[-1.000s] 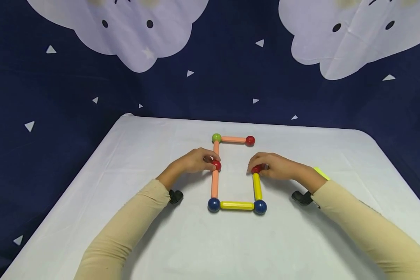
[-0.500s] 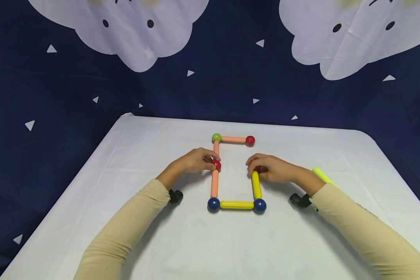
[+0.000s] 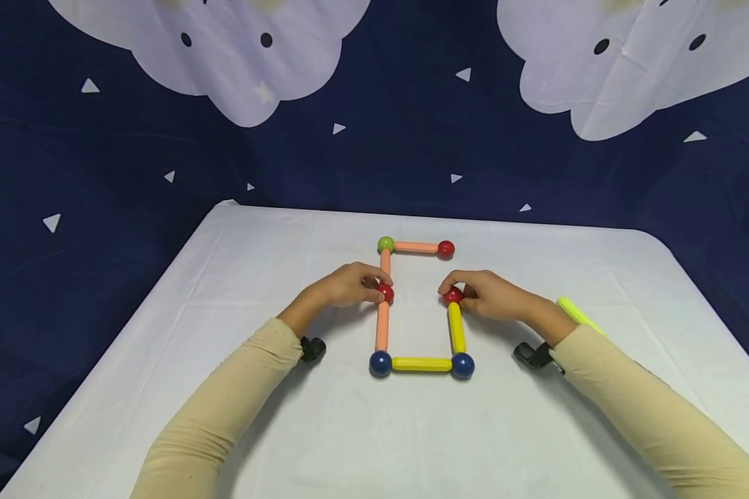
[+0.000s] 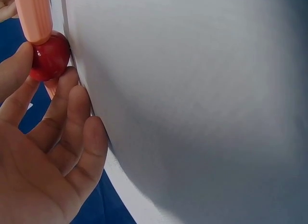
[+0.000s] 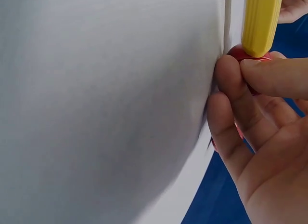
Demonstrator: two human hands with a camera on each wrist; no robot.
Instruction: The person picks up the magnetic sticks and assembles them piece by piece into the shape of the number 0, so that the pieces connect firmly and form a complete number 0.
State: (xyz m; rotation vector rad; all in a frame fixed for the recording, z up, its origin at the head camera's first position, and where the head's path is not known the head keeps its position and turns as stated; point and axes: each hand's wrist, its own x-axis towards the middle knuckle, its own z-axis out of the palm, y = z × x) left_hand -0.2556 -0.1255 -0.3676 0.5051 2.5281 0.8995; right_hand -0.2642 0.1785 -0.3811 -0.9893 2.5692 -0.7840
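On the white table lies a shape of balls and rods. My left hand (image 3: 349, 285) pinches the left red ball (image 4: 52, 58), which joins two salmon rods (image 3: 382, 326). Thumb and fingers of my right hand (image 3: 489, 294) hold another red ball (image 3: 453, 296) at the upper end of a yellow rod (image 3: 457, 327). That rod runs down to a blue ball (image 3: 462, 365); a second yellow rod (image 3: 421, 364) links it to the left blue ball (image 3: 380, 363). At the top, a green ball (image 3: 385, 244) joins a salmon rod (image 3: 415, 247) ending in a far red ball (image 3: 446, 249).
A bright yellow-green stick (image 3: 579, 315) lies partly behind the right forearm. The white-covered table (image 3: 299, 443) ends at the back against a dark blue cloth (image 3: 412, 159) printed with clouds and triangles.
My right hand has shifted slightly left with its red ball, and the yellow rod's upper end moved along. More of the yellow-green stick shows. My left hand stays in place.
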